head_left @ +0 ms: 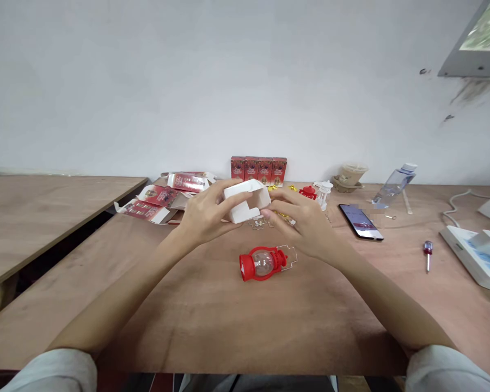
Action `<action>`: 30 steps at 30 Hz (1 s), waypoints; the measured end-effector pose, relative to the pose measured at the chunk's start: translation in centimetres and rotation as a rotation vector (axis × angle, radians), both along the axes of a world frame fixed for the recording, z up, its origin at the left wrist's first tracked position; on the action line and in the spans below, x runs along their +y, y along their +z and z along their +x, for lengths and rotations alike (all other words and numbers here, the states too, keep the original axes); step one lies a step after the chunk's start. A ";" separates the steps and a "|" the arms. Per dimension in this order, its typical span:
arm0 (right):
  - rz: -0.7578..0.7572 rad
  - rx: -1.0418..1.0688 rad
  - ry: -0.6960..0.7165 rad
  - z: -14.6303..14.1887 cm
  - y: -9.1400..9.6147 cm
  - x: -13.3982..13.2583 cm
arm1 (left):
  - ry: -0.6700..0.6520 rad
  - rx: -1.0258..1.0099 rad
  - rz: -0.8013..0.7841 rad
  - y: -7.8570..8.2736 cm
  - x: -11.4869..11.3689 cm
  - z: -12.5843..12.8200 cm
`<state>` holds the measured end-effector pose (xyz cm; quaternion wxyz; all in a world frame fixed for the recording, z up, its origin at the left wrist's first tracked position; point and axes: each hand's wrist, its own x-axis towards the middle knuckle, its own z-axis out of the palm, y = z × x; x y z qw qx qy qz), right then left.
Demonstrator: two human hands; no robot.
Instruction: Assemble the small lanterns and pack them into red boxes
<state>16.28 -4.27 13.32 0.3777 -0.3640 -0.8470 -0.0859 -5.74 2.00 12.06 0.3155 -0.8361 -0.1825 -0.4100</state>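
Observation:
Above the middle of the table, my left hand (207,212) grips a small white carton (245,204), its open end turned to the right. My right hand (304,220) has its fingertips closed on the carton's flaps at that open end. The inside of the carton that shows has nothing visible in it. Below both hands a small red lantern (265,262) lies on its side, with a clear globe and a wire handle pointing right.
Flattened red cartons (159,198) are piled at the back left. Several red boxes (258,170) stand along the wall. Further right are a white lantern (323,193), a cup (351,174), a tilted bottle (395,182), a phone (360,221), a screwdriver (428,255) and a power strip (476,253).

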 end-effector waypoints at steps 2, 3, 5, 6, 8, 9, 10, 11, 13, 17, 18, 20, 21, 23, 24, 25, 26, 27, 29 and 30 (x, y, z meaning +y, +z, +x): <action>-0.007 0.089 0.007 -0.1 -0.1 0.1 | -0.023 0.004 -0.024 -0.1 0.1 0.0; -0.003 0.117 0.005 -0.2 -0.2 0.2 | -0.032 0.003 -0.031 -0.2 0.2 0.0; -0.003 0.139 -0.005 -0.3 -0.4 0.2 | -0.042 0.003 -0.014 -0.3 0.4 -0.1; -0.007 0.137 -0.016 -0.4 -0.5 0.3 | -0.040 0.004 0.005 -0.4 0.5 -0.2; -0.013 0.119 -0.043 -0.5 -0.8 0.4 | -0.031 0.010 0.040 -0.6 0.8 -0.2; -0.009 0.107 -0.056 -0.5 -0.9 0.5 | -0.027 0.013 0.047 -0.6 0.9 -0.3; 0.006 0.096 -0.069 -0.5 -1.1 0.5 | -0.026 0.015 0.047 -0.7 1.1 -0.3; 0.031 0.083 -0.082 -0.6 -1.2 0.6 | -0.028 0.016 0.045 -0.8 1.2 -0.3; 0.096 0.061 -0.112 -0.7 -1.4 0.8 | -0.033 0.015 0.058 -0.9 1.5 -0.4; 0.191 0.007 -0.182 -1.0 -1.7 0.8 | -0.046 0.050 0.143 -1.4 2.1 -0.3; 0.200 -0.011 -0.195 -1.0 -1.8 0.8 | -0.051 0.064 0.154 -1.6 2.1 -0.3; 0.202 -0.042 -0.215 -1.0 -1.9 0.8 | -0.055 0.077 0.165 -1.8 2.2 -0.1; 0.195 -0.051 -0.220 -1.0 -1.9 0.9 | -0.058 0.077 0.169 -2.0 2.3 0.0; 0.166 -0.059 -0.222 -0.8 -1.9 1.0 | -0.075 0.077 0.178 -2.1 2.3 0.1; 0.148 -0.059 -0.218 -0.7 -1.8 1.0 | -0.086 0.082 0.177 -2.2 2.3 0.2; 0.128 -0.059 -0.213 -0.6 -1.7 1.1 | -0.094 0.089 0.173 -2.2 2.3 0.2; 0.109 -0.056 -0.207 -0.4 -1.6 1.1 | -0.098 0.095 0.165 -2.2 2.3 0.2; 0.091 -0.049 -0.200 -0.3 -1.4 1.2 | -0.100 0.097 0.155 -2.2 2.3 0.2; 0.049 -0.035 -0.181 0.1 -1.0 1.2 | -0.102 0.095 0.126 -2.1 2.2 0.2; 0.029 -0.034 -0.159 0.2 -0.7 1.1 | -0.106 0.092 0.109 -2.1 2.2 0.2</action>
